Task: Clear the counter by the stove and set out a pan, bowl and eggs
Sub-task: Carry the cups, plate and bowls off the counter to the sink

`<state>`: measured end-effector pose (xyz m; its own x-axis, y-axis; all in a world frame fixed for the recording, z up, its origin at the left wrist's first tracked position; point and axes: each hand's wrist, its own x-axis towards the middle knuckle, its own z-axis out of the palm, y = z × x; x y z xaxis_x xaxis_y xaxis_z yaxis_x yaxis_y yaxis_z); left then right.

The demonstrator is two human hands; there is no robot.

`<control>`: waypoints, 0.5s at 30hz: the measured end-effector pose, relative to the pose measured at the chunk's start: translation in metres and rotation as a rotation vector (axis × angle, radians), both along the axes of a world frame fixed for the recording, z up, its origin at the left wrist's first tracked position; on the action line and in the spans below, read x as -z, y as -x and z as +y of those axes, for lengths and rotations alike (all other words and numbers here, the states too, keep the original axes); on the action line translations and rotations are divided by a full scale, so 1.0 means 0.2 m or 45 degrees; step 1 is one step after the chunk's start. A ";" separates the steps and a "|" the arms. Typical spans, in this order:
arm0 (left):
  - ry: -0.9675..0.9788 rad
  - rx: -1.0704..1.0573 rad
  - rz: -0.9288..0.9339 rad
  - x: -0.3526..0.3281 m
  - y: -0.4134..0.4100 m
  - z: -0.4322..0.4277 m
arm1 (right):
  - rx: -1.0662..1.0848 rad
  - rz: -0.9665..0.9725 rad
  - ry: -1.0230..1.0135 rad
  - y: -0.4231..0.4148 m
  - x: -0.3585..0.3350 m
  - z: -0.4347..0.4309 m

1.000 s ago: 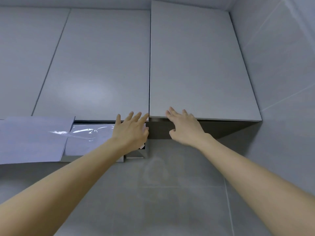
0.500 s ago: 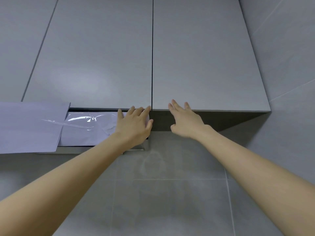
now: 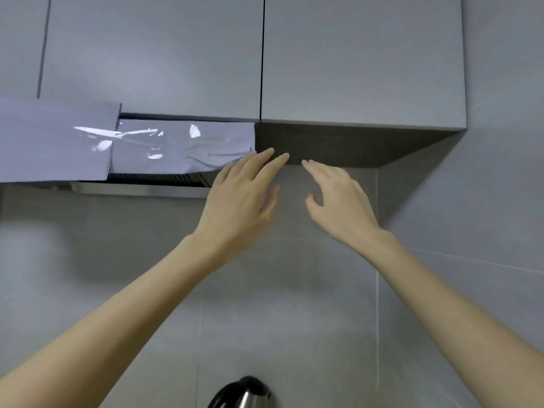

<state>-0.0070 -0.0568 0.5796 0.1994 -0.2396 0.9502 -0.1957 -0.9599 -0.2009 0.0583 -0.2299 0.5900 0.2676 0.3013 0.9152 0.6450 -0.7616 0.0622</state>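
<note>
Grey wall cabinets (image 3: 362, 60) fill the upper frame, their bottom edge just above my fingertips. Bare tiled wall (image 3: 294, 290) lies below. A film-wrapped hood (image 3: 176, 148) juts in at left. My left hand (image 3: 238, 201) and right hand (image 3: 338, 201) are raised, fingers straight, holding nothing. A kettle (image 3: 244, 393) peeks in at bottom centre.

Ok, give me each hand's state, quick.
Left hand: open, fingers straight, holding nothing.
Right hand: open, fingers relaxed, holding nothing.

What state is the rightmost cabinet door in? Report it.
Shut: the rightmost cabinet door lies flush with its neighbour, only a thin seam between.
</note>
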 end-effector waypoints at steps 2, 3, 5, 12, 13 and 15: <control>0.045 0.043 0.034 0.13 0.02 -0.03 | -0.007 0.041 -0.020 0.00 0.13 -0.05; 0.084 0.067 0.058 0.19 0.03 -0.05 | -0.008 0.057 -0.027 0.00 0.20 -0.07; 0.164 0.104 0.116 0.33 0.05 -0.08 | -0.017 0.097 -0.045 0.01 0.34 -0.12; 0.369 0.131 0.426 0.84 0.05 -0.18 | -0.008 0.385 -0.021 0.05 0.87 -0.29; 0.393 0.136 0.463 0.89 0.05 -0.20 | -0.004 0.425 -0.015 0.06 0.93 -0.31; 0.449 0.154 0.530 1.00 0.06 -0.22 | 0.005 0.495 -0.001 0.08 1.05 -0.35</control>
<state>-0.0196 -0.1016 0.3786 0.5660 0.0341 0.8237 -0.3029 -0.9207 0.2462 0.0431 -0.2993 0.3792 0.5961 0.2985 0.7454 0.6171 -0.7643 -0.1874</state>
